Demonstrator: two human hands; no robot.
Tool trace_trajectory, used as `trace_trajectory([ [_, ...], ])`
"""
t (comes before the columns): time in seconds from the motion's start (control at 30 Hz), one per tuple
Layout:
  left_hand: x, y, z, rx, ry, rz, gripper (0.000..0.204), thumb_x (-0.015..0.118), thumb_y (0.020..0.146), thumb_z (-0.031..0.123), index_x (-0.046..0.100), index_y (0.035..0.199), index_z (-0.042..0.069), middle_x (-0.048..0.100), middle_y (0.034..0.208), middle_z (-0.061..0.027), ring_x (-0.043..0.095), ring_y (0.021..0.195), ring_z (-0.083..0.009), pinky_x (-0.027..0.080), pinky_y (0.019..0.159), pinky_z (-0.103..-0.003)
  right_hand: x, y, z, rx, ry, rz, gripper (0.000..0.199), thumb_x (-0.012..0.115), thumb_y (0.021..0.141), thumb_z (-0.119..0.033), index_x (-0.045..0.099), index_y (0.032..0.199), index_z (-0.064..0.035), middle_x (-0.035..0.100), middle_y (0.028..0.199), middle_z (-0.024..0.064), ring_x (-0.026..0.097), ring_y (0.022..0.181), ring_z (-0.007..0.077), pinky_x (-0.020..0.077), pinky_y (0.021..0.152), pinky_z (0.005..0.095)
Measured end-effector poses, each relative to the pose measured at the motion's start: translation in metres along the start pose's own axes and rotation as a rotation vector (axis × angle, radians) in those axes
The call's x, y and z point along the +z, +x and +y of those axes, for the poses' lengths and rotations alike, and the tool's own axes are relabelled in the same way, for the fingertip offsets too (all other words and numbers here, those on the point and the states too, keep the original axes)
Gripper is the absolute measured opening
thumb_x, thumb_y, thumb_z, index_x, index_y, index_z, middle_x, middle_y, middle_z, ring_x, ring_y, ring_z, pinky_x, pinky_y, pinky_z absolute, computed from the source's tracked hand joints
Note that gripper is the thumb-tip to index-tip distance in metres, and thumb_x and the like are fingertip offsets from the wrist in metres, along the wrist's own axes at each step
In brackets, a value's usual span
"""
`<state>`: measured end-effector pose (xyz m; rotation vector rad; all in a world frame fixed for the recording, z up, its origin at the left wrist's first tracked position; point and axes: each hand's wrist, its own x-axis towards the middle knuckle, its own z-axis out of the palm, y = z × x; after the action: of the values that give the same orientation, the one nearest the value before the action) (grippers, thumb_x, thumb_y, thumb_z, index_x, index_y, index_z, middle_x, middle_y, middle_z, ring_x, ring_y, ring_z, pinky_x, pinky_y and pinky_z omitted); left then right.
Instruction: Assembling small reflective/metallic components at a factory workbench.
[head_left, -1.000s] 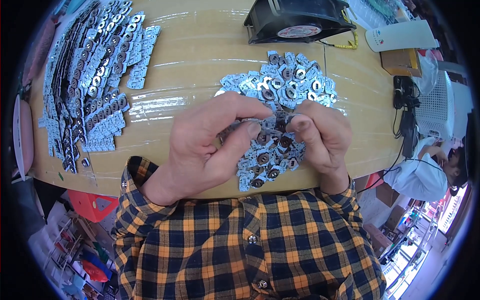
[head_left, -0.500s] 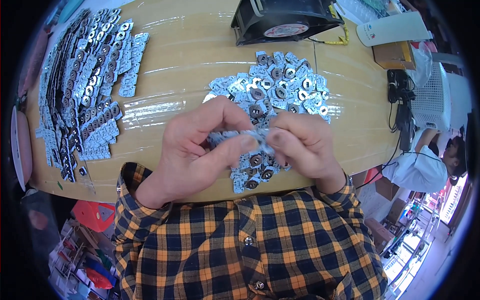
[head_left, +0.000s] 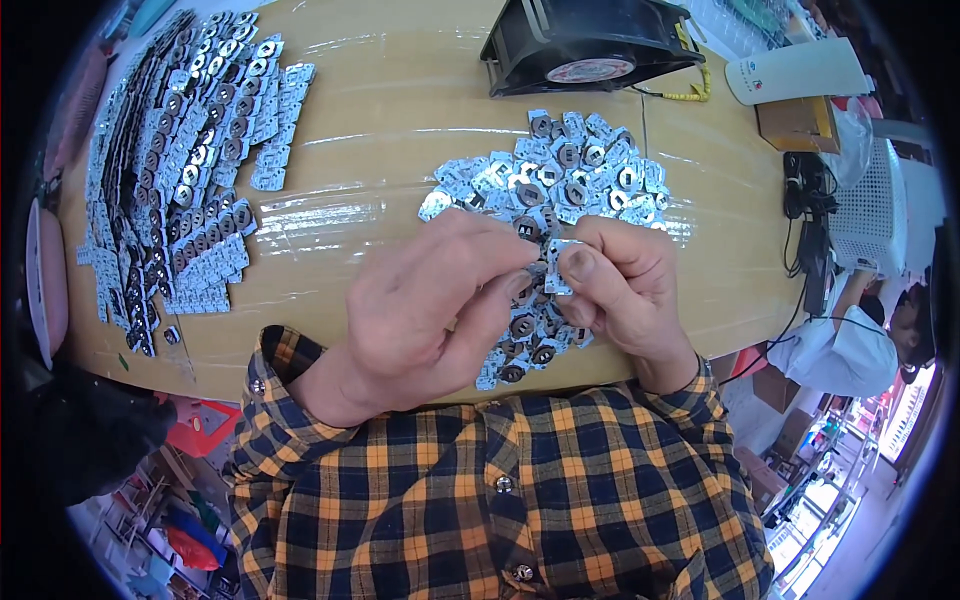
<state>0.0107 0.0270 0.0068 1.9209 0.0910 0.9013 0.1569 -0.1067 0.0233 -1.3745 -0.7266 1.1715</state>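
A small whitish circuit board (head_left: 558,267) is pinched between the thumb and fingers of my right hand (head_left: 633,285). Just left of it my left hand (head_left: 430,305) is closed, thumb against fingertips; what sits between them is hidden by the hand. Both hands are raised over the near part of a pile of small circuit boards (head_left: 575,190), many carrying a dark or shiny round part. At the far left lie strips of joined circuit boards (head_left: 205,165), stacked in overlapping rows.
A black fan (head_left: 590,50) with a yellow-wrapped lead stands at the back. Right of it, a white cylinder (head_left: 797,72) lies across a cardboard box (head_left: 795,125). Black cables (head_left: 808,190) and a white perforated basket (head_left: 865,215) are by the right edge. Another person (head_left: 850,345) is beyond.
My left hand has turned over, its back now facing up, and the strip of boards it held no longer shows. A single board shows in my right hand. The view has shifted slightly.
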Motion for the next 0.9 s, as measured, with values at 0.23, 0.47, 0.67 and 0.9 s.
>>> trace_trajectory([
  [0.23, -0.002, -0.001, 0.002, -0.046, 0.027, 0.042, 0.024, 0.065, 0.075, -0.013, 0.061, 0.098, -0.004, 0.065, 0.086, -0.0155, 0.064, 0.073, -0.0222, 0.049, 0.062, -0.027, -0.001, 0.001, 0.006, -0.041, 0.007, 0.026, 0.027, 0.057, 0.097, -0.017, 0.060, 0.074, -0.0021, 0.052, 0.057, -0.0036, 0.043, 0.047, 0.0001, 0.0316, 0.044, 0.0172],
  [0.47, -0.007, 0.000, -0.001, 0.025, -0.011, -0.053, 0.025, 0.065, 0.076, -0.012, 0.061, 0.100, -0.004, 0.065, 0.086, -0.0140, 0.062, 0.071, -0.0207, 0.048, 0.062, -0.027, 0.003, 0.002, 0.009, -0.048, -0.038, 0.107, 0.027, 0.055, 0.097, -0.017, 0.055, 0.075, -0.0012, 0.048, 0.057, -0.0018, 0.041, 0.046, 0.0026, 0.0301, 0.042, 0.0192],
  [0.67, -0.013, 0.000, 0.002, -0.215, -0.085, -0.005, 0.021, 0.060, 0.084, -0.009, 0.060, 0.104, -0.005, 0.063, 0.095, -0.0126, 0.061, 0.080, -0.0181, 0.048, 0.070, -0.026, -0.007, 0.008, 0.013, -0.537, -0.740, 0.202, 0.027, 0.056, 0.097, -0.019, 0.060, 0.079, 0.0006, 0.053, 0.062, -0.0003, 0.044, 0.051, 0.0052, 0.0335, 0.047, 0.0212],
  [0.9, -0.010, -0.004, -0.002, -0.220, -0.183, 0.025, 0.020, 0.055, 0.089, -0.008, 0.057, 0.109, -0.007, 0.060, 0.101, -0.0124, 0.061, 0.083, -0.0154, 0.049, 0.072, -0.025, -0.002, 0.002, 0.003, -0.326, -0.540, 0.198, 0.028, 0.053, 0.098, -0.020, 0.060, 0.079, 0.0001, 0.058, 0.067, 0.0019, 0.049, 0.053, 0.0068, 0.0357, 0.049, 0.0214],
])
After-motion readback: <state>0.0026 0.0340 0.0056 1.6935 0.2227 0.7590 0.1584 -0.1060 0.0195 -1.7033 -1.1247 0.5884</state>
